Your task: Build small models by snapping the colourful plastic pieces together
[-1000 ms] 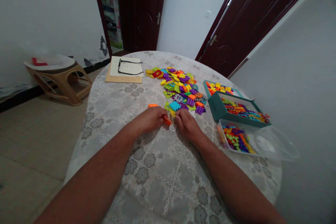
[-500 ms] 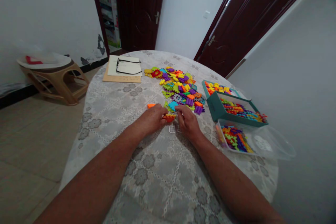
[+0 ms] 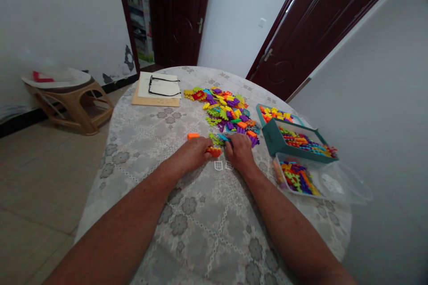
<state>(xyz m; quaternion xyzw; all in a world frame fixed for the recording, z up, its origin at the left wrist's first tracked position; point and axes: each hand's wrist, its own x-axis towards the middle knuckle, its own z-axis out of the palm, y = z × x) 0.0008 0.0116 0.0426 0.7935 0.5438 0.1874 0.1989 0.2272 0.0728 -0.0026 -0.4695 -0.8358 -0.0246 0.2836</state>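
My left hand [image 3: 198,153] is closed on an orange-red toothed building block [image 3: 214,152], just above the tablecloth. An orange block [image 3: 193,136] lies behind its knuckles. My right hand [image 3: 240,149] is at the near edge of the pile of plastic building pieces [image 3: 230,109], its fingers pinched on a light blue toothed piece [image 3: 223,137] that is tilted on edge. A lime green piece [image 3: 215,138] lies beside the blue one. Between and below my hands lie two small white window-like grids [image 3: 218,165]. My right fingertips are partly hidden.
To the right stand a green box [image 3: 276,136] of colourful pieces, its lid [image 3: 261,115] holding more pieces, and a clear plastic tub [image 3: 281,178]. Black glasses [image 3: 150,85] rest on papers [image 3: 143,91] at the far left. A stool [image 3: 85,113] stands left of the table.
My right hand has closed on the blue piece and tipped it from flat to on edge. My left hand has shifted slightly left with the orange-red block. The view has moved a little.
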